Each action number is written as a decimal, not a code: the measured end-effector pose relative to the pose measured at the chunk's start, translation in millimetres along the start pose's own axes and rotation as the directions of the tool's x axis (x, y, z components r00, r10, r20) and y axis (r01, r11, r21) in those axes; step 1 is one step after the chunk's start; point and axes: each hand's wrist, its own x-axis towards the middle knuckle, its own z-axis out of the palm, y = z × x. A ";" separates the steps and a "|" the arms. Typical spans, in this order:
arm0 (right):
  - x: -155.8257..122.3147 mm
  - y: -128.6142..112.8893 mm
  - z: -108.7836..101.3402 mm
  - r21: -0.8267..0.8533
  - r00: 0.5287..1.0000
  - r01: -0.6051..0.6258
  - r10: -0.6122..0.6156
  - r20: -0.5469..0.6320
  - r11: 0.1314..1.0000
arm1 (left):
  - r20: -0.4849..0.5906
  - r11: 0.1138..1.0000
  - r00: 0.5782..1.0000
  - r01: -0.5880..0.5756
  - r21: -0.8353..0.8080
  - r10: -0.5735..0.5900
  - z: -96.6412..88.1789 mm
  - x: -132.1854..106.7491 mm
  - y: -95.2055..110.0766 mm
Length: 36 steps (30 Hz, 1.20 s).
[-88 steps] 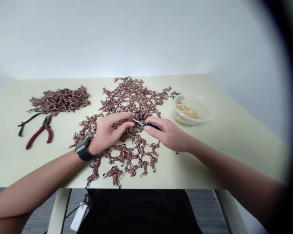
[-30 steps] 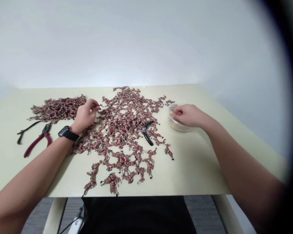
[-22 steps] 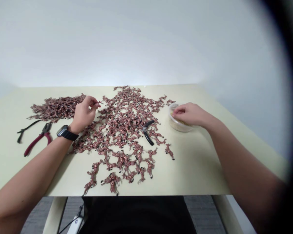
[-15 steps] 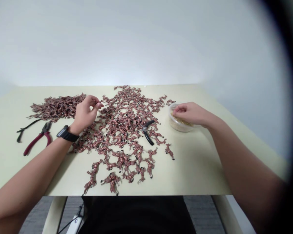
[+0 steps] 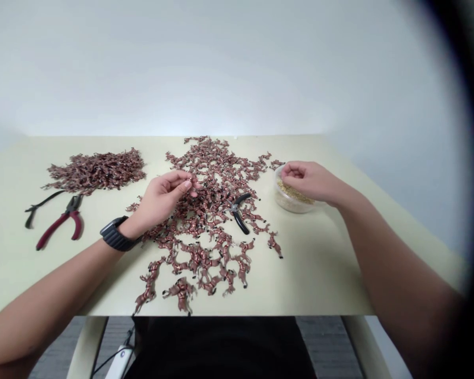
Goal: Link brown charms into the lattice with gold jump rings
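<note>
Several small reddish-brown horse figures (image 5: 209, 221) lie spread over the middle of the pale table (image 5: 319, 263). My left hand (image 5: 161, 197), with a dark watch at the wrist, hovers over them and pinches one small brown figure between thumb and fingers. My right hand (image 5: 310, 179) is held over a clear plastic bowl (image 5: 290, 199) of small golden bits, its fingers curled together; what they hold, if anything, is too small to see. Small black-handled pliers (image 5: 239, 210) lie on the figures between my hands.
A heap of the same brown figures (image 5: 97, 169) sits at the back left. Red-handled pliers (image 5: 61, 222) and a black tool (image 5: 39, 206) lie at the left. A white wall stands behind the table. A cable with a white box (image 5: 116, 363) hangs below the front edge.
My right hand put down the black pliers and went to the bowl. My left hand reached toward the left heap, then came back to the middle with a figure pinched.
</note>
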 end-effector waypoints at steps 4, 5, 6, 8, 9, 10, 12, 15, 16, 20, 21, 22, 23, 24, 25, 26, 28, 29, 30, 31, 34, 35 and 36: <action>1.8 2.4 0.4 -0.069 1.000 -0.001 0.001 0.003 0.998 | 0.014 0.999 0.999 0.031 0.016 -0.032 0.7 0.3 -4.4; 2.5 2.7 0.9 -0.084 1.000 -0.004 0.004 -0.002 0.996 | 0.017 0.999 0.999 0.037 0.011 -0.037 0.7 0.6 -5.3; 3.1 2.5 1.6 -0.101 1.000 -0.011 0.008 -0.027 0.995 | 0.021 0.999 0.999 0.041 0.000 -0.041 1.0 0.8 -5.7; 3.7 0.3 3.7 -0.136 0.990 -0.034 0.015 -0.140 0.990 | 0.041 0.998 0.998 0.053 -0.037 -0.052 2.8 0.1 -5.0; 3.2 -2.2 5.1 -0.146 0.976 -0.042 0.010 -0.217 0.988 | 0.057 0.996 0.996 0.066 -0.060 -0.063 4.4 -0.9 -3.7; 1.9 -5.9 6.8 -0.148 0.956 -0.041 -0.004 -0.292 0.988 | 0.079 0.993 0.994 0.083 -0.083 -0.076 6.4 -2.3 -1.7; -4.0 -17.2 10.9 -0.111 0.919 0.002 -0.046 -0.392 0.994 | 0.129 0.985 0.986 0.118 -0.125 -0.102 11.7 -5.9 3.7; -21.3 -41.9 20.8 0.059 0.926 0.111 -0.082 -0.369 0.992 | 0.191 0.973 0.975 0.149 -0.177 -0.115 21.6 -12.2 13.2; -28.6 -51.0 25.8 0.158 0.956 0.129 -0.081 -0.282 0.979 | 0.205 0.968 0.972 0.160 -0.194 -0.119 25.3 -14.3 15.9; -55.5 -82.2 54.9 0.409 0.987 0.081 -0.131 0.096 0.909 | 0.238 0.943 0.963 0.194 -0.270 -0.130 40.7 -23.3 20.4; -60.3 -87.6 63.1 0.452 0.977 0.070 -0.152 0.149 0.889 | 0.230 0.945 0.966 0.183 -0.271 -0.120 44.2 -25.8 20.1; -64.0 -91.9 70.7 0.498 0.966 0.058 -0.174 0.190 0.865 | 0.214 0.955 0.972 0.155 -0.253 -0.102 47.4 -28.4 19.4; -66.8 -95.1 77.5 0.531 0.959 0.051 -0.190 0.211 0.846 | 0.187 0.972 0.979 0.114 -0.204 -0.075 50.0 -31.1 18.5; -68.6 -97.4 83.0 0.562 0.952 0.037 -0.201 0.233 0.826 | 0.150 0.990 0.988 0.059 -0.127 -0.039 52.1 -33.7 17.7; -69.7 -99.0 87.1 0.587 0.948 0.019 -0.202 0.248 0.809 | 0.110 1.000 0.994 -0.005 -0.028 0.008 53.5 -36.1 17.1; -70.2 -99.9 89.9 0.610 0.944 -0.006 -0.196 0.264 0.793 | 0.077 0.994 0.995 -0.069 0.079 0.063 54.4 -38.4 16.6; -70.2 -100.6 92.7 0.659 0.931 -0.083 -0.178 0.319 0.747 | 0.043 0.946 0.982 -0.187 0.263 0.182 54.9 -42.1 16.1; -69.8 -100.6 93.3 0.689 0.920 -0.132 -0.171 0.353 0.713 | 0.047 0.914 0.971 -0.236 0.331 0.234 54.6 -43.4 16.0; -69.4 -100.5 93.8 0.718 0.907 -0.182 -0.168 0.386 0.672 | 0.060 0.881 0.959 -0.279 0.382 0.278 54.3 -44.5 15.8; -68.9 -100.4 94.3 0.745 0.895 -0.226 -0.167 0.413 0.628 | 0.077 0.848 0.946 -0.318 0.424 0.316 53.9 -45.3 15.5; -67.0 -99.5 96.7 0.791 0.886 -0.300 -0.151 0.438 0.534 | 0.136 0.751 0.901 -0.419 0.510 0.411 52.9 -46.2 13.7; -66.3 -99.0 97.4 0.795 0.889 -0.309 -0.139 0.436 0.522 | 0.152 0.726 0.888 -0.444 0.525 0.434 52.7 -46.2 12.9; -65.5 -98.5 98.1 0.797 0.893 -0.314 -0.125 0.433 0.515 | 0.163 0.708 0.878 -0.461 0.535 0.449 52.5 -46.1 12.2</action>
